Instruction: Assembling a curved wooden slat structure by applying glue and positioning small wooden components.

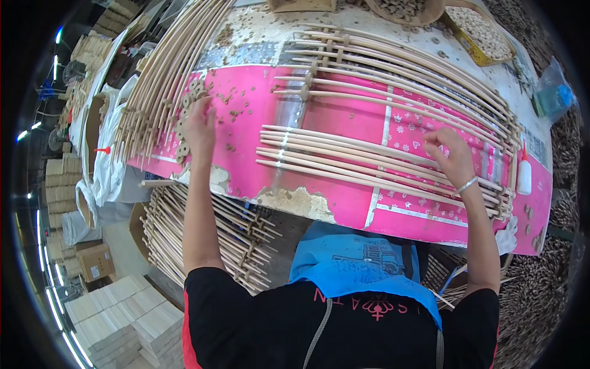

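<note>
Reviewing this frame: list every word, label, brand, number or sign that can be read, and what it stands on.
Red lettering on the black shirt: large, upside down in the view; wording not transcribed.
Dark print on the blue apron: too small and blurred to read.
Pale label on the brown cardboard box: too small to read.

2 bare forearms (pixel 201 215) reach forward, left hand (pixel 199 128) well apart from curled right hand (pixel 453 155).
</note>
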The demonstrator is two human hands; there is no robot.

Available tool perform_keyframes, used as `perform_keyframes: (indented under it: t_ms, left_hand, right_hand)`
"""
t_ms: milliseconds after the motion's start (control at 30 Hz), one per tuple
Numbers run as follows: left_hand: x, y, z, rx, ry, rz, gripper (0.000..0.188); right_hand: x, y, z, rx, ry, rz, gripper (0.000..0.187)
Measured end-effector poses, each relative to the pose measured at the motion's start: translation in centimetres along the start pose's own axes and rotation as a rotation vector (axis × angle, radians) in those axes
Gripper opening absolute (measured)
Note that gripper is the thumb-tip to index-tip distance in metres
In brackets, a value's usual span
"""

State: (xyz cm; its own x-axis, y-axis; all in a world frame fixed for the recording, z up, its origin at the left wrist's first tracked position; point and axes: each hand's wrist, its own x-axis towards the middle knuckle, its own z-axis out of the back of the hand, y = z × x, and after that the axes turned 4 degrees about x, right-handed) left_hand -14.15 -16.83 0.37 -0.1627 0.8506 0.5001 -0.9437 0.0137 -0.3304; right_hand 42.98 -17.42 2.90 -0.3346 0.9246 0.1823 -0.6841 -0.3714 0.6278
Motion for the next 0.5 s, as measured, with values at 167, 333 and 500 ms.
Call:
perform_keyframes:
  t_ms: [167, 333, 500]
  left_hand:
    - [-2.0, 3.5, 3.4, 0.059, 0.064, 0.135, 0.025]
    - [-3.1, 3.3, 4.4, 0.115, 0.112, 0.120, 0.029]
    - [-3.0, 3.2, 3.6, 0.204, 0.056, 0.066, 0.035]
  right_hand:
    - [-1.9, 0.6, -1.1, -0.039, 0.164, 0.056, 0.019]
    - [-2.0, 0.4, -2.1, -0.050, 0.119, 0.020, 0.018]
    - [-2.6, 1.0, -1.5, 0.025, 0.032, -0.002, 0.013]
